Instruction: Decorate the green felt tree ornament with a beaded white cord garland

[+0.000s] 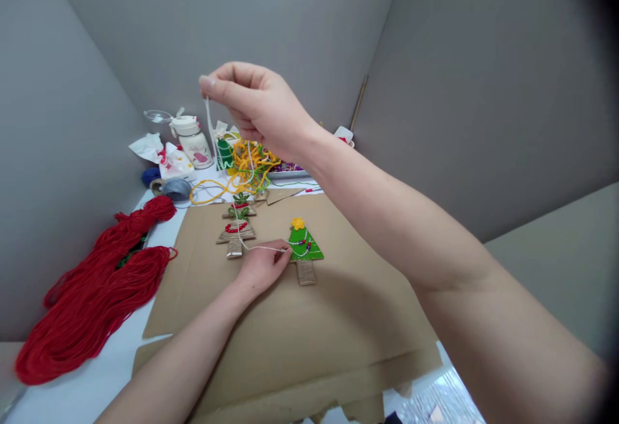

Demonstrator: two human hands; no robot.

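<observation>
My right hand (256,98) is raised high over the table, thumb and finger pinched on a white string (209,116) that hangs down in a loop. The string runs down to my left hand (264,270), whose fingers are closed at the left edge of a green Christmas tree ornament (313,250). That ornament lies on cardboard and has a yellow star-like top, white strands with small beads and a twine-wrapped trunk. Left of it lies a twine-wrapped tree ornament (236,234) with red beads and green bows, close to the left hand.
Thick red yarn (111,289) lies along the left side. A white bottle (193,144), grey tape roll (176,189), tangled yellow yarn (251,163) and a tray of beads (290,169) stand at the back. Cardboard (358,327) covers the table; grey walls close in around.
</observation>
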